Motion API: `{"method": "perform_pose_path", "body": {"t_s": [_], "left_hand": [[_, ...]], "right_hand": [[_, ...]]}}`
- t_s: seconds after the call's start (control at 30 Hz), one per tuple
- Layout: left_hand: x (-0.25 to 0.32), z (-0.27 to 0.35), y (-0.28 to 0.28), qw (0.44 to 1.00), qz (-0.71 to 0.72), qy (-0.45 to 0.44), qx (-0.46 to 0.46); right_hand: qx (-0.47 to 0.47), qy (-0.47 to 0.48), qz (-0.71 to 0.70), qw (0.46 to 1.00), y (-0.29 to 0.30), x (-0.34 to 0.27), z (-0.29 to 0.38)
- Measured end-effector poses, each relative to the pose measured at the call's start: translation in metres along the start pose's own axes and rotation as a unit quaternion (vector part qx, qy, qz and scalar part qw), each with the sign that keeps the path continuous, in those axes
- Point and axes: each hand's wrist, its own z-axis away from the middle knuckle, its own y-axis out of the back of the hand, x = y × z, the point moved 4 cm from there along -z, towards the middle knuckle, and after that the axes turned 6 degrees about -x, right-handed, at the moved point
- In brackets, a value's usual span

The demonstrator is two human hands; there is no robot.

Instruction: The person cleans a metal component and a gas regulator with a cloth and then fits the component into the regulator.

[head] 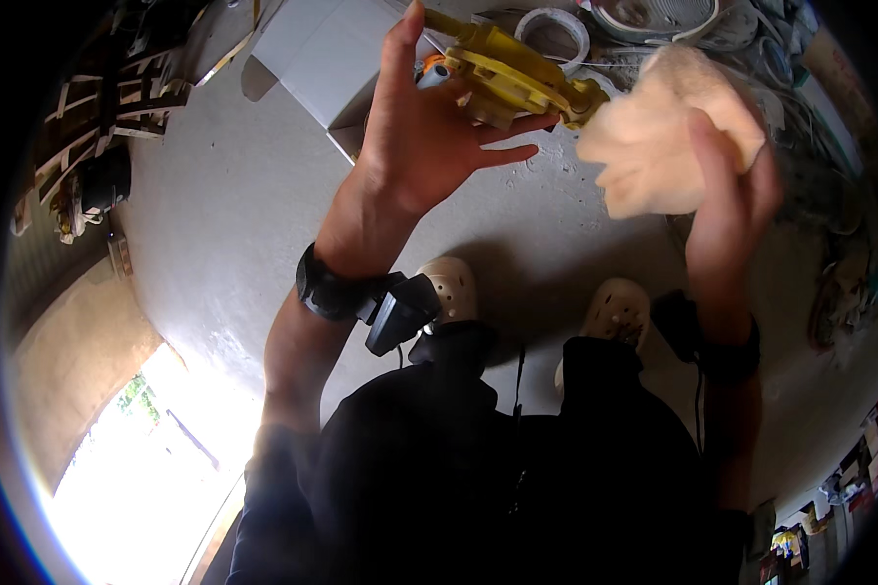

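A yellow-painted metal tool or machine part [508, 69], with a ribbed body and a knobbed end, rests in my left hand [424, 139]. My thumb stands up on its left side and my fingers spread beneath it. I cannot tell exactly what kind of tool it is. My right hand [735, 175] grips a cream-coloured cloth [666, 139], bunched and slightly blurred. The cloth's left edge is close to the knobbed end of the yellow part; whether they touch is unclear. Part of the yellow thing's far end is cut off by my thumb and the frame's top.
Behind my left hand stands an open white cardboard box [329, 58] with a grey tube end [435, 75] showing. A roll of tape [552, 36] and tangled clutter lie at the top right. Wooden racks [143, 102] line the left. My clogs [450, 289] are on the concrete floor [212, 219].
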Motion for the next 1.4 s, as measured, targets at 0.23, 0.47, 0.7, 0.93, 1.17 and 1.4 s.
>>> {"method": "perform_pose_path", "body": {"t_s": [0.23, 0.47, 0.7, 0.93, 1.17, 1.4], "left_hand": [[-0.004, 0.002, -0.025, 0.990, 0.136, -0.014, -0.031], [-0.010, -0.005, -0.027, 0.993, 0.013, -0.093, 0.066], [-0.025, -0.003, 0.003, 0.992, -0.051, 0.024, 0.113], [-0.017, 0.021, 0.006, 0.989, -0.135, 0.044, 0.046], [-0.007, 0.027, 0.003, 0.897, -0.434, -0.044, 0.067], [-0.037, 0.014, 0.009, 0.926, -0.372, 0.054, -0.025]], "right_hand": [[-0.153, 0.190, 0.194, 0.950, -0.041, -0.016, 0.015], [-0.184, 0.187, 0.205, 0.943, -0.054, -0.016, 0.009], [-0.242, 0.026, 0.210, 0.947, -0.052, 0.012, -0.003], [-0.226, -0.091, -0.043, 0.969, -0.041, 0.051, -0.019], [-0.181, -0.317, -0.343, 0.865, -0.035, 0.076, -0.002], [-0.106, -0.378, -0.471, 0.790, -0.040, 0.089, 0.007]]}}
